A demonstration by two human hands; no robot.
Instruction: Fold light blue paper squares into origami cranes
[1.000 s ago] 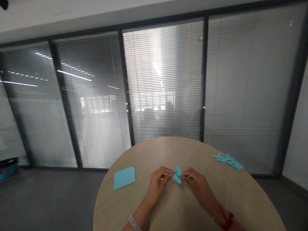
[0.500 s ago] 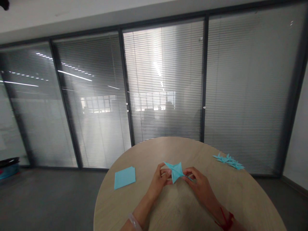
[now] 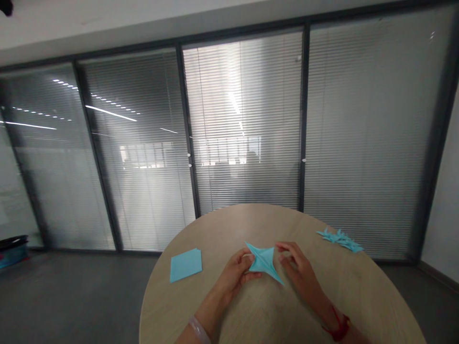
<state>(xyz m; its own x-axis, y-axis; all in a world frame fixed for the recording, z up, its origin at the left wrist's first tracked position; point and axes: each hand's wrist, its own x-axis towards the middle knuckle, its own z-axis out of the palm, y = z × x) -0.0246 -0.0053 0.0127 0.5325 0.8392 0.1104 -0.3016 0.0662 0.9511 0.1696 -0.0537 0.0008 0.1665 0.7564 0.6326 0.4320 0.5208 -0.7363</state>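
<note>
A light blue folded paper (image 3: 264, 263) forms a four-pointed diamond shape above the middle of the round wooden table (image 3: 272, 310). My left hand (image 3: 233, 276) grips its left side between the fingers and thumb. My right hand (image 3: 299, 267) is just right of the paper, fingers spread by its upper right edge, and holds nothing. Part of the paper is hidden behind my left fingers.
A stack of light blue paper squares (image 3: 185, 265) lies on the table left of my hands. Several folded blue paper pieces (image 3: 340, 240) lie at the far right edge. Behind the table stands a glass wall with blinds (image 3: 244, 129). A blue container (image 3: 13, 252) sits on the floor at left.
The paper has spread from a narrow fold into a wider, flatter four-pointed shape. My right hand has moved off it to the right and its fingers have opened.
</note>
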